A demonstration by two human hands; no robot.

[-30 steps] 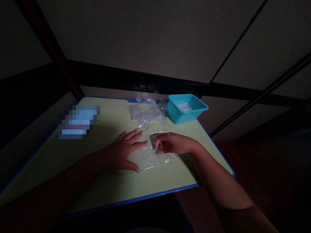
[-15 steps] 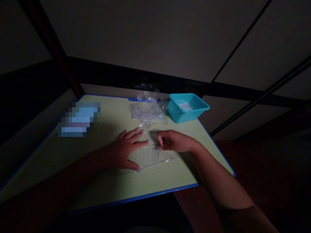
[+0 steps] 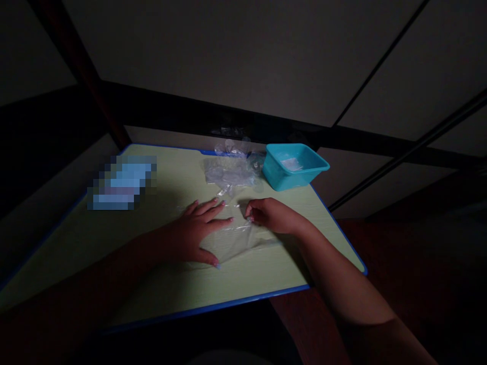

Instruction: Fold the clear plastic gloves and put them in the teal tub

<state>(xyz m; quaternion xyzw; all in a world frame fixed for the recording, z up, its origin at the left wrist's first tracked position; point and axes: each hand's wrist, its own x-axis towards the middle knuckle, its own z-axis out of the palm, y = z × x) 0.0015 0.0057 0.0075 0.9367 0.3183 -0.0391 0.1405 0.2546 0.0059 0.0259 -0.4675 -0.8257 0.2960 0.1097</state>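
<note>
A thin, clear plastic sheet (image 3: pixel 232 243) lies spread on the table; whether it is a bag or a glove I cannot tell. My left hand (image 3: pixel 196 230) rests flat on its left part, fingers spread, palm down. At the sheet's far right side, my right hand (image 3: pixel 268 215) is closed in a pinch on the film, with the fingertips partly hidden. Just beyond both hands lies a crumpled heap of clear plastic (image 3: pixel 230 172), with rounded, finger-like ends at its back.
A turquoise plastic basket (image 3: pixel 285 177) stands at the table's back right, with a whitish piece inside. Toward the left edge lies a pixelated bluish flat object (image 3: pixel 122 185). The pale table (image 3: pixel 163 299) has a blue rim, and dark panels rise behind it.
My right hand has moved slightly away from me, its thumb and fingers closer together. The film's right part has shifted and looks smoother. My left hand stays in place.
</note>
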